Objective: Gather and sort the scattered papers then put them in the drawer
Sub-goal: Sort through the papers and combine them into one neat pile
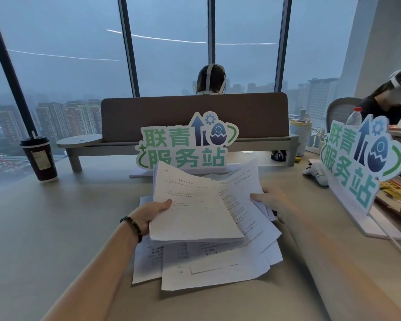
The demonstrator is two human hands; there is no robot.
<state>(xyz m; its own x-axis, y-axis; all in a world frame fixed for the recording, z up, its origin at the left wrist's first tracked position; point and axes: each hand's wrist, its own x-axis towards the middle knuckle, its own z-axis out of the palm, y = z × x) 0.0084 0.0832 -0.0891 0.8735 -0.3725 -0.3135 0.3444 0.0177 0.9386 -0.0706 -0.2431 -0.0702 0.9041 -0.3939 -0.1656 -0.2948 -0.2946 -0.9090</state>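
My left hand (152, 215) grips a thick stack of printed white papers (192, 209) by its left edge, thumb on top, and holds it lifted and tilted above the desk. My right hand (272, 201) holds another bunch of sheets (243, 181) at their right side, thumb on top, fanned out behind and under the stack. More loose papers (208, 267) lie spread on the beige desk (56, 228) below both hands, overlapping at odd angles. No drawer is in view.
A green-lettered sign (185, 144) stands just behind the papers and a second sign (361, 163) at the right. A dark lidded coffee cup (39, 158) stands at the left. A desk divider (195, 119) runs along the back; people sit beyond it and at the right.
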